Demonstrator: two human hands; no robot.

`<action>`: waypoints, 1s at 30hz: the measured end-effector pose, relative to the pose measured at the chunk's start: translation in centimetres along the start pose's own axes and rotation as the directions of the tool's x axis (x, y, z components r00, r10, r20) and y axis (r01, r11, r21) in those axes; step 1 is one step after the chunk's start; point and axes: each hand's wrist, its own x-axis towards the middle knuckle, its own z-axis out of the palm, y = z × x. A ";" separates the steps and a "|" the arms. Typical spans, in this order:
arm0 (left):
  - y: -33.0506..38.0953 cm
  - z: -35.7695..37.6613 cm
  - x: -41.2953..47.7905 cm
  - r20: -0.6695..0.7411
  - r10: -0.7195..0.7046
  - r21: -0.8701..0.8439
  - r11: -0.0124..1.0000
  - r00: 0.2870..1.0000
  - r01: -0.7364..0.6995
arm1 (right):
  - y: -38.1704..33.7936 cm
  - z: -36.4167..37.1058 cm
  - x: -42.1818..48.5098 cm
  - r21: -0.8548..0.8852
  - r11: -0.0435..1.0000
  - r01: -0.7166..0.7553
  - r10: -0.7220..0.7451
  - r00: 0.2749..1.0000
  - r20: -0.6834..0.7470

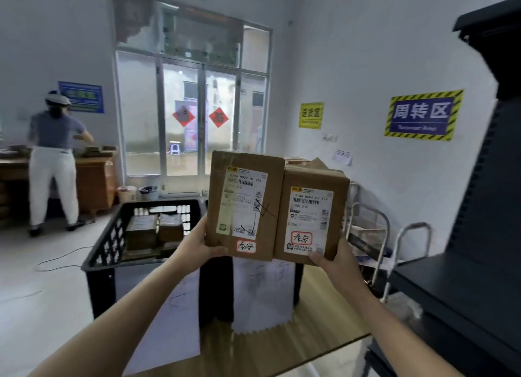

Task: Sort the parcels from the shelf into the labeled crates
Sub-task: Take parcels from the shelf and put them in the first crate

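Two brown cardboard parcels are raised side by side in front of me, labels facing the camera. My left hand (204, 242) grips the bottom left corner of the taller left parcel (244, 204). The shorter right parcel (310, 215) is held at its bottom right corner by my right hand (337, 256). Each parcel carries a white shipping label and a red-framed handwritten sticker. Below and to the left stands a black crate (112, 235) with several brown parcels inside and a white paper label hanging on its front. A second crate (214, 286) sits behind the held parcels, mostly hidden, also with a paper label.
A dark metal shelf (479, 235) fills the right side. Grey metal trolley handles (406, 252) stand between it and the crates. A person in white trousers (53, 162) works at a wooden desk at the far left. A cable lies on the floor to the left.
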 end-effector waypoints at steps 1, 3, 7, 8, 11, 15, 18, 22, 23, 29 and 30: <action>-0.6 -1.3 0.0 -0.019 -0.013 0.001 1.000 1.000 0.013 | -0.1 1.5 0.5 0.013 1.000 0.007 -0.007 1.000 0.016; -1.7 -3.7 -0.3 -0.060 -0.035 0.017 0.999 0.998 0.036 | -0.3 4.3 1.5 0.035 0.999 0.010 -0.012 0.998 0.057; -3.7 -8.0 -0.9 -0.136 -0.074 0.006 0.997 0.988 0.075 | -0.6 9.5 3.3 0.070 0.998 0.004 -0.014 0.989 0.144; -4.1 -8.8 -1.0 -0.153 -0.084 0.001 0.996 0.985 0.085 | -0.6 10.6 3.7 0.072 0.997 0.012 -0.024 0.986 0.164; -5.2 -11.0 -1.3 -0.205 -0.097 0.002 0.995 0.974 0.100 | -0.6 13.9 4.8 0.088 0.996 0.026 -0.044 0.976 0.215; -5.9 -13.6 -1.2 -0.255 -0.108 0.052 0.991 0.961 0.125 | -0.3 17.6 6.5 0.129 0.992 0.008 -0.043 0.962 0.268; -6.4 -15.2 -0.5 -0.296 -0.137 0.051 0.986 0.945 0.159 | -0.3 20.3 8.6 0.155 0.988 0.002 -0.050 0.952 0.303; -7.8 -17.4 1.6 -0.372 -0.199 -0.020 0.978 0.907 0.206 | 0.1 24.2 11.8 0.203 0.979 -0.023 -0.051 0.933 0.355; -8.3 -17.8 2.4 -0.387 -0.217 -0.047 0.975 0.896 0.215 | 0.5 25.2 12.7 0.211 0.977 -0.025 -0.055 0.930 0.363; -11.6 -19.3 7.6 -0.485 -0.297 -0.123 0.954 0.823 0.272 | 3.4 30.4 17.8 0.182 0.983 -0.030 -0.052 0.901 0.430; -12.2 -19.6 8.4 -0.501 -0.310 -0.121 0.950 0.808 0.290 | 4.1 31.2 18.4 0.169 0.985 -0.042 -0.038 0.896 0.442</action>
